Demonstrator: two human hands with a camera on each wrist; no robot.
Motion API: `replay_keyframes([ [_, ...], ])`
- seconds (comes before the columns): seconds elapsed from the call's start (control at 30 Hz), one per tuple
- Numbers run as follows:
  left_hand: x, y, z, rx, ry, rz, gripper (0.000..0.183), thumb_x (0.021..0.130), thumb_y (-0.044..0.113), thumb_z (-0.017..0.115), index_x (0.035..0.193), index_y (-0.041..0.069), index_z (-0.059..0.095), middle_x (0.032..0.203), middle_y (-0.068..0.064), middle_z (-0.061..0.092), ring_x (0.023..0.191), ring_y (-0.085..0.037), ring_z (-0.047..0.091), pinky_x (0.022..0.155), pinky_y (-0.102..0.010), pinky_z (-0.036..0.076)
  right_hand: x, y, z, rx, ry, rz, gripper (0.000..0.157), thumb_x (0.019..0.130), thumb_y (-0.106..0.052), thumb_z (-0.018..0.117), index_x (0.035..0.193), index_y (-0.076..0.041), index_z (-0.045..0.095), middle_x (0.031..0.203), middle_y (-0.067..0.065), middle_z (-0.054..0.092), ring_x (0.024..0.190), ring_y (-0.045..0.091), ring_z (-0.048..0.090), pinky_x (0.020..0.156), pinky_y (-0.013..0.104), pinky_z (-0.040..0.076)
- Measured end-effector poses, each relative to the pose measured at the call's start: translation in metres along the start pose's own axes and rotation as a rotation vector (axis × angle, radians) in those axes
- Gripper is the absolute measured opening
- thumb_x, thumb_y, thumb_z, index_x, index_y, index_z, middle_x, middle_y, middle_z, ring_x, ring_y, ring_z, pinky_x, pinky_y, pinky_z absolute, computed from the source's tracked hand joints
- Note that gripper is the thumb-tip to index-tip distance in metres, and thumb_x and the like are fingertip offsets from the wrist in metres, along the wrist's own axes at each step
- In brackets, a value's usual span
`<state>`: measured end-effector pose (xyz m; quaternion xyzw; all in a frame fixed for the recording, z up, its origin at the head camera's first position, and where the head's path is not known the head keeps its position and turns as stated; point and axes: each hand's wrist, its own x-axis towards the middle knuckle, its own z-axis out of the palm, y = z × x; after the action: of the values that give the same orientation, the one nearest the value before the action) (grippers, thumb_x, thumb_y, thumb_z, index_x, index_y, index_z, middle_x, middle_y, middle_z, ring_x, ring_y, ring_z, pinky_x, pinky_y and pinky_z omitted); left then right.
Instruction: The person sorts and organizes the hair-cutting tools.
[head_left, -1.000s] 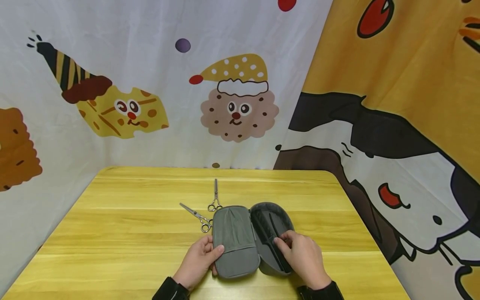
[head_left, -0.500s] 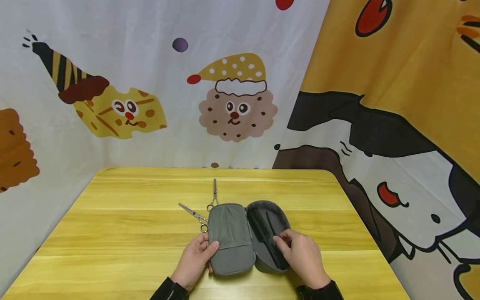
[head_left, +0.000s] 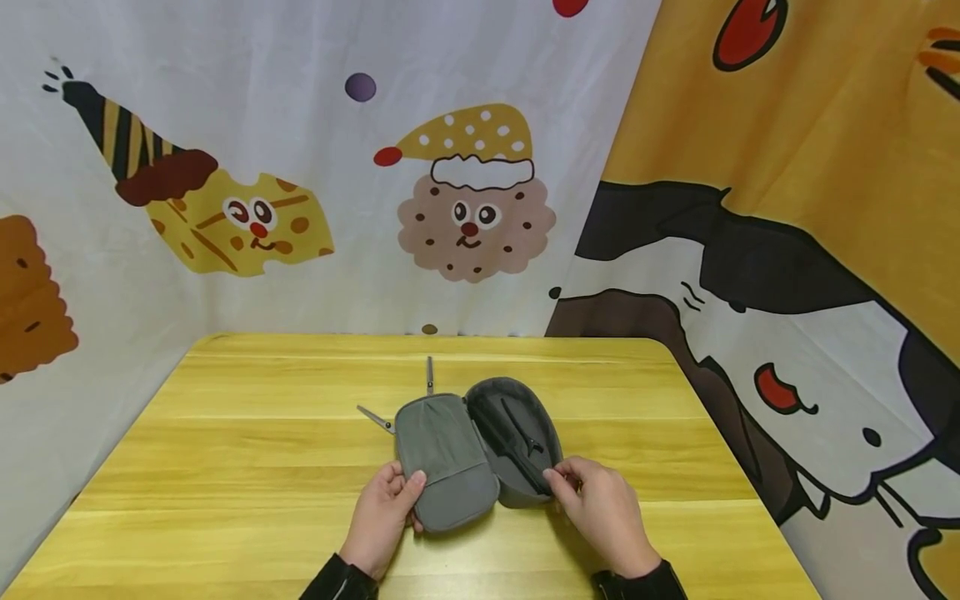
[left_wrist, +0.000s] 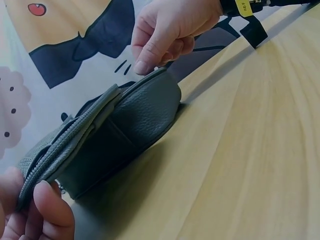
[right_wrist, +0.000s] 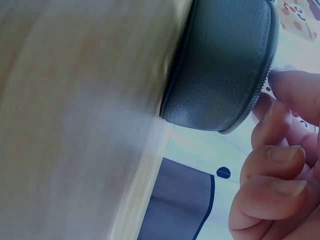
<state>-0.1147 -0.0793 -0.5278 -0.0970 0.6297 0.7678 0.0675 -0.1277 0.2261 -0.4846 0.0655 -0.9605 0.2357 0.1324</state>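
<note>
A grey zippered case (head_left: pixel 453 500) lies spread open, its flat pocketed half on the left and its deep half on the right. My left hand (head_left: pixel 378 517) pinches the left edge of the flat half between thumb and fingers, also seen in the left wrist view. With thumb and index finger, my right hand (head_left: pixel 607 512) pinches the zippered rim of the deep half at its near right corner. Inside the deep half are a black comb (head_left: pixel 512 446) and a slim dark tool (head_left: pixel 522 429). In the right wrist view the leathery outer wall (right_wrist: pixel 220 65) fills the top.
Beyond the case lie two pairs of metal scissors, one with its blades (head_left: pixel 430 373) pointing away, the other with its blades (head_left: pixel 375 418) pointing left. Their handles are hidden behind the case. A wooden table (head_left: pixel 225 467) reaches back to a cartoon-printed cloth (head_left: pixel 300 83).
The case has shifted away and left and turned slightly, covering the scissors' handles. My right hand stays nearly in place, now at the deep half's corner; my left moved slightly left.
</note>
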Motion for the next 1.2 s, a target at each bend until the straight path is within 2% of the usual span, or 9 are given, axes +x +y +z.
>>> replay_keyframes([
  [0.33,-0.0001,0.0009,0.0015,-0.028,0.013,-0.01,0.042,0.107,0.017,0.067,0.137,-0.007,0.05,0.093,-0.004,0.069,0.069,-0.014,0.065,0.057,-0.028,0.055,-0.0008,0.0002,0.0019,0.031,0.026,-0.058,0.02,0.091,-0.027,0.088,0.079,-0.03,0.072,0.066,-0.022,0.058,0.055,-0.007,0.043,0.054,0.018,0.038],
  [0.53,-0.0001,0.0012,0.0016,-0.031,0.011,-0.012,0.042,0.107,0.017,0.067,0.138,-0.007,0.05,0.093,-0.004,0.069,0.069,-0.014,0.065,0.057,-0.028,0.055,-0.0006,-0.0001,0.0022,0.034,0.003,-0.051,0.021,0.091,-0.029,0.087,0.078,-0.031,0.071,0.066,-0.022,0.057,0.055,-0.006,0.042,0.054,0.019,0.037],
  [0.87,-0.0008,0.0014,0.0023,-0.025,0.046,0.004,0.041,0.107,0.016,0.067,0.137,-0.007,0.051,0.09,-0.003,0.068,0.066,-0.014,0.062,0.056,-0.028,0.055,-0.0006,-0.001,0.0014,0.042,-0.012,-0.061,0.021,0.091,-0.028,0.087,0.078,-0.032,0.071,0.065,-0.023,0.056,0.055,-0.006,0.042,0.053,0.019,0.036],
  [1.2,0.0004,0.0017,0.0006,-0.063,0.083,0.024,0.039,0.108,0.015,0.065,0.136,-0.008,0.048,0.089,-0.001,0.067,0.063,-0.013,0.062,0.056,-0.028,0.056,-0.002,-0.0008,0.0014,0.063,-0.044,-0.054,0.018,0.094,-0.03,0.085,0.081,-0.034,0.072,0.064,-0.025,0.055,0.054,-0.005,0.042,0.052,0.019,0.035],
])
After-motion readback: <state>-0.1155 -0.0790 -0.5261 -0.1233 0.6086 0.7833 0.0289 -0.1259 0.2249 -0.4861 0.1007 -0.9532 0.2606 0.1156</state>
